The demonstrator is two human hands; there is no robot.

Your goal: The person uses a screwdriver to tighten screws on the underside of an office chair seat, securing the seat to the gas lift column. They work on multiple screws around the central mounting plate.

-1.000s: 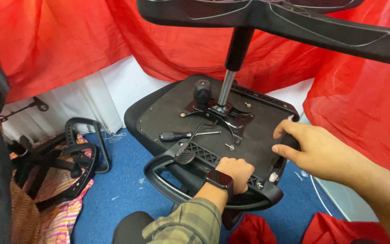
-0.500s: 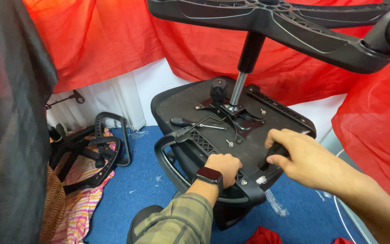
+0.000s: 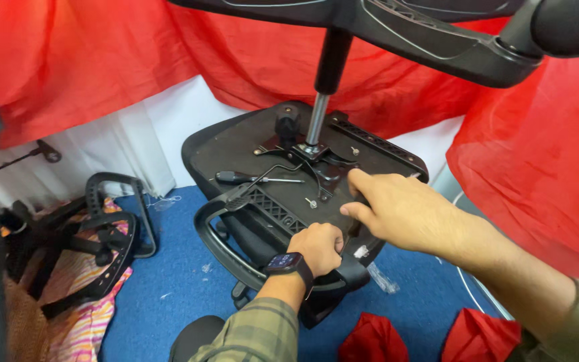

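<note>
Upturned seat (image 3: 236, 151) on blue floor, base overhead. Armrest (image 3: 219, 231) along near edge, long axis running left to right. Left hand (image 3: 317, 247) fisted round armrest's right end; right hand (image 3: 397, 209) nearer the plate, fingers loose on seat, holding nothing. Screwdriver (image 3: 252, 178) lying leftward, apart.

Upturned office chair seat (image 3: 236, 151) lying on blue floor (image 3: 169, 281), gas column (image 3: 317, 117) rising from its middle to black star base (image 3: 437, 40) overhead. Left hand (image 3: 316, 247), smartwatch (image 3: 288, 264) on wrist, closed in a fist over near edge by looped armrest (image 3: 219, 234). Right hand (image 3: 397, 208) flat on seat underside, fingers (image 3: 360, 181) pointing at metal mechanism plate (image 3: 326, 164). Screwdriver (image 3: 249, 178) resting left of plate, loose screw (image 3: 310, 202) nearby. Spare armrests (image 3: 112, 228) at left. Red cloth (image 3: 102, 60) behind.
</note>
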